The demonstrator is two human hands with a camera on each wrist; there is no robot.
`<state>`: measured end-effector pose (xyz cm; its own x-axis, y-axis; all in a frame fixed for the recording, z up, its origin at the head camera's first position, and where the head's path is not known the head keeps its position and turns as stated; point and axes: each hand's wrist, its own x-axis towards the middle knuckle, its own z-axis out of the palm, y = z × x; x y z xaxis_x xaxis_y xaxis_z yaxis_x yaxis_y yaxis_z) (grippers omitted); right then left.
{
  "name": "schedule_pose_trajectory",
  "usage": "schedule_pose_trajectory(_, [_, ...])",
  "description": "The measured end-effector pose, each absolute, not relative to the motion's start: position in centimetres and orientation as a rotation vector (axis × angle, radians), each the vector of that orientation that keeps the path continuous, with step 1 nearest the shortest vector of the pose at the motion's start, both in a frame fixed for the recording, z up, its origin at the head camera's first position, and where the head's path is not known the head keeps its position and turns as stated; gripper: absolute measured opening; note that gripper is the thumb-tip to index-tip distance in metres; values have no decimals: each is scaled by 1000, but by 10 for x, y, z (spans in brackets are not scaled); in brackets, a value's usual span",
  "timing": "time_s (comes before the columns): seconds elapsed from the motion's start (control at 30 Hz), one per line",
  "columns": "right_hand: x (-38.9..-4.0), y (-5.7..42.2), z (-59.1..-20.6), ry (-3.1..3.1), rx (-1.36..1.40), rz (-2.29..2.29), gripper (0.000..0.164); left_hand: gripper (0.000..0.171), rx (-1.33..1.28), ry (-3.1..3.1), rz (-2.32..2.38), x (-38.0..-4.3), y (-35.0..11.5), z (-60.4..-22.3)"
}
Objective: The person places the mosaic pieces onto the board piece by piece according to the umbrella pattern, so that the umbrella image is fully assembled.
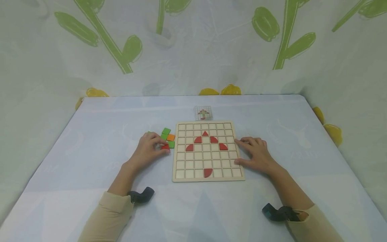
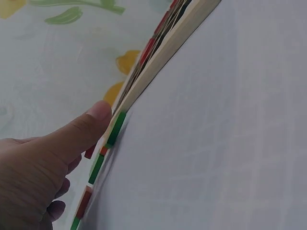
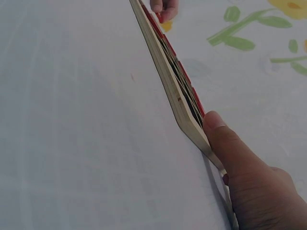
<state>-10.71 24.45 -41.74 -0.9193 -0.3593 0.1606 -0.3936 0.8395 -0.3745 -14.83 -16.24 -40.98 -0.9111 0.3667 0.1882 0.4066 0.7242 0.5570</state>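
Left hand [image 1: 148, 146] pinches red tile [image 1: 165, 147] by left edge of grid board [image 1: 193, 180], between side edges of worktop [image 1: 90, 144]; right hand [image 1: 257, 154], fingers spread, at board's right edge, where a shove could jolt laid quarter-circles [image 1: 223, 147] askew.

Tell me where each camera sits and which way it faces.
Head: on the person's head, facing forward and down at the grid board; both sleeves, the left fingers and right fingers show.
Left wrist: on that wrist, looking low along the board's edge and green tiles; left thumb shows large, fingers partly.
Right wrist: on that wrist, looking low at the board's edge; right thumb shows large, left fingers small beyond it.
Shared: head and right-wrist views both show the left fingers at a red tile.
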Motion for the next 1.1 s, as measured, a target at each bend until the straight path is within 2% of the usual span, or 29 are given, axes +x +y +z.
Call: schedule_pose_trajectory(1.1, [-107,248,-421,-2898,641,663,73,27,-965,-2778,-978,-131,-120,-410])
